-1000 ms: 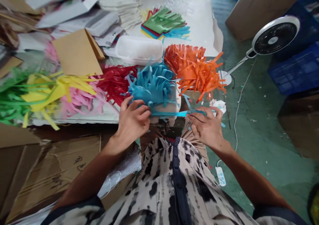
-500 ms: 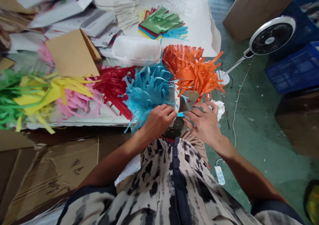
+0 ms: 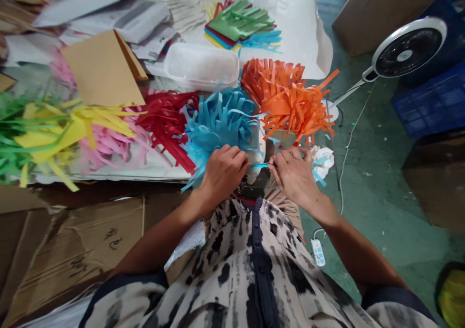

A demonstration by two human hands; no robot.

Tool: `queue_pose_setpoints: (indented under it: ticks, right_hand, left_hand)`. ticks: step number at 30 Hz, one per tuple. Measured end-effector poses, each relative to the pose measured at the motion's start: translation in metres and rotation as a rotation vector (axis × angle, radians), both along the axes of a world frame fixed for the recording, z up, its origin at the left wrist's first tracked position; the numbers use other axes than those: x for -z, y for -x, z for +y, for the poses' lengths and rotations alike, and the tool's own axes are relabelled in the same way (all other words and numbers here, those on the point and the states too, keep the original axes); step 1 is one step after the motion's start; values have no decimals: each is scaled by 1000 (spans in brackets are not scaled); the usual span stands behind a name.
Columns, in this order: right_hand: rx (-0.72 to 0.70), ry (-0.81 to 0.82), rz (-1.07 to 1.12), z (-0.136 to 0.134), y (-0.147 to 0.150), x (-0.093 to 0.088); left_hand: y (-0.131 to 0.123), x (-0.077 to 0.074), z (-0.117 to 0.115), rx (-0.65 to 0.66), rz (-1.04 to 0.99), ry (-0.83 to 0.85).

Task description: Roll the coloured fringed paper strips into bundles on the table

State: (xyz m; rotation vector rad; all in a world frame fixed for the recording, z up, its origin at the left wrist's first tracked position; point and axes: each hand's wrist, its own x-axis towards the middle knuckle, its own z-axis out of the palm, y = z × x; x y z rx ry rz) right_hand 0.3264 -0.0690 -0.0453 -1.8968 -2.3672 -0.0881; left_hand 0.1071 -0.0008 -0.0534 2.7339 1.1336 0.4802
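My left hand (image 3: 222, 174) grips the base of a bundle of blue paper fringe (image 3: 221, 122), its fingers curled over the strips. My right hand (image 3: 292, 175) pinches a narrow blue paper strip (image 3: 260, 165) that runs across to the bundle. The two hands nearly meet in front of me. Orange paper fringe (image 3: 286, 100) lies just beyond the blue. Red fringe (image 3: 165, 119) lies to its left, then pink (image 3: 109, 146), yellow (image 3: 78, 130) and green (image 3: 14, 134). Crumpled white paper (image 3: 322, 162) sits beside my right hand.
A stack of coloured cut paper (image 3: 240, 25) and a translucent plastic tub (image 3: 201, 65) stand beyond the fringes. Brown card (image 3: 101, 73) and papers lie far left. Flattened cardboard (image 3: 72, 255) is below left; a fan (image 3: 409, 52), blue crate (image 3: 434, 106) and power strip (image 3: 317, 252) are right.
My hands have drawn closer together, the left moving right. The long blue strip between them now shows only as a short length. The blue bundle has shifted slightly with my left hand.
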Motion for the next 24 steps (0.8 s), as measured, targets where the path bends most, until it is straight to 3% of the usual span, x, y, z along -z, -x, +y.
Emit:
queue_pose_setpoints:
  ticks: [10, 15, 18, 21, 24]
  right_hand:
    - [41, 37, -31, 12, 6, -10]
    - [73, 3, 12, 8, 5, -8]
    - [108, 1, 31, 4, 0, -6]
    - [113, -31, 29, 0, -3, -5]
    - [-2, -95, 54, -3, -2, -3]
  left_hand:
    - [-7, -9, 1, -47, -7, 67]
    - [-6, 6, -4, 173, -71, -31]
    - [8, 15, -3, 212, -63, -81]
    - [25, 15, -1, 161, -48, -168]
    - [27, 6, -5, 103, -17, -227]
